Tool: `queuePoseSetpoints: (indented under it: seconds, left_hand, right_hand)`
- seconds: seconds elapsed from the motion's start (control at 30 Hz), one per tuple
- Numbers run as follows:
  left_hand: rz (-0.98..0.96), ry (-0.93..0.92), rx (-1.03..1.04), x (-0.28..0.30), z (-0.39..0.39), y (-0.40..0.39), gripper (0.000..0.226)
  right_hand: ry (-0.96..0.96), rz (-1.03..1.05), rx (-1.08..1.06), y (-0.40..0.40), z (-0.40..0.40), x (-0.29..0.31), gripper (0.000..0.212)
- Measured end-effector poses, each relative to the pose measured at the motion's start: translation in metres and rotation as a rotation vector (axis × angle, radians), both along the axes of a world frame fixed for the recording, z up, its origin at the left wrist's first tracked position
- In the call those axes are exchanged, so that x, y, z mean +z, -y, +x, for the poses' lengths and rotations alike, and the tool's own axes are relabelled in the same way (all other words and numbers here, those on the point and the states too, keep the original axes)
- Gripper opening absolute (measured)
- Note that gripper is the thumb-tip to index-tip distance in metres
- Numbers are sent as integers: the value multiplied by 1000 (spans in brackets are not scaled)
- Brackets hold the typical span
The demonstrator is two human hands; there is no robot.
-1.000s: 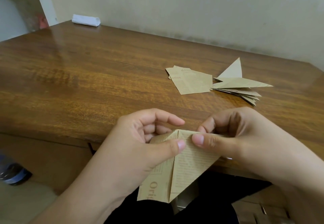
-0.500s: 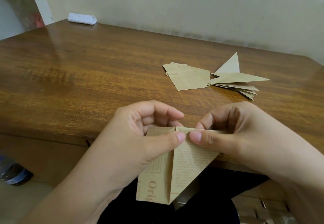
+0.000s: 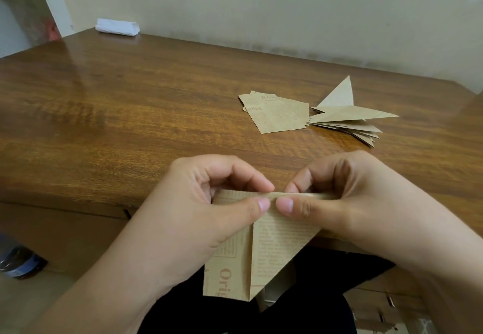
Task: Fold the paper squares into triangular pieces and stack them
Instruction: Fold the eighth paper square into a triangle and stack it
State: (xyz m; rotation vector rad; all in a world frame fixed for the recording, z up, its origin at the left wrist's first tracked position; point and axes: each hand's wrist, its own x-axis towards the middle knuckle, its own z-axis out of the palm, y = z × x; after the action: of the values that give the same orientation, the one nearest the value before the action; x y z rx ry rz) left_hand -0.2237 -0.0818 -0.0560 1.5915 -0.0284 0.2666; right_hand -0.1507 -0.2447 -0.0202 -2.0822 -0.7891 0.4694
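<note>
Lower centre of the frame: both hands work one printed kraft-paper piece [image 3: 269, 250] held in the air over the person's lap, just in front of the desk [image 3: 109, 124] edge.
Left hand [image 3: 198, 208]: curled, pinching the top fold of the piece between thumb and fingers.
Right hand [image 3: 347, 197]: also curled, pinching the same top edge; its thumb tip lies just beside the left thumb tip.
Piece in hand: partly folded, with a vertical crease down its middle and a slanted edge on the right; a flap appears to be turned down along the top. It is not yet a finished triangle.
Done, right of centre: a stack of folded triangles [image 3: 350, 124] lies on the desk, fanned loosely, with one point sticking up.
Left to do: a few flat paper squares [image 3: 277, 114] lie overlapping, touching the stack's left side; how many I cannot tell.
Progress, as a judgement: well past halfway, since the folded pile looks thicker than the unfolded one.
Upper left: a white roll [image 3: 117, 27] at the far desk edge.
</note>
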Motion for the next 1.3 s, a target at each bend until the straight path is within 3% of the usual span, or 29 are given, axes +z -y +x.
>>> queuePoseSetpoints:
  seconds: [0.17,0.3,0.4,0.67,0.73,0.83,0.97,1.3]
  left_hand:
    - [-96,17,77,-3,1,-1,13]
    - [-201,6,137,-5,0,-3,15]
    - [-240,6,161,-7,0,-2,16]
    - [-242,-11,159,-9,2,-2,19]
    - [-229,-43,179,-9,5,-2,32]
    - [-283,-71,229,-10,10,0,18]
    - [-324,-89,245,-8,13,2,17]
    - [-392,-152,347,-2,16,-18,13]
  right_hand:
    - [-50,82,-82,6,3,-4,29]
    - [-166,291,-124,12,6,-7,16]
    - [-120,369,-150,14,7,-11,13]
    - [-106,427,-242,11,8,-23,23]
    - [-156,441,-273,7,8,-26,22]
    - [-302,361,-165,1,4,-28,31]
    - [-422,356,-85,-6,-4,-31,20]
    - [-425,383,-250,-4,-9,-28,14]
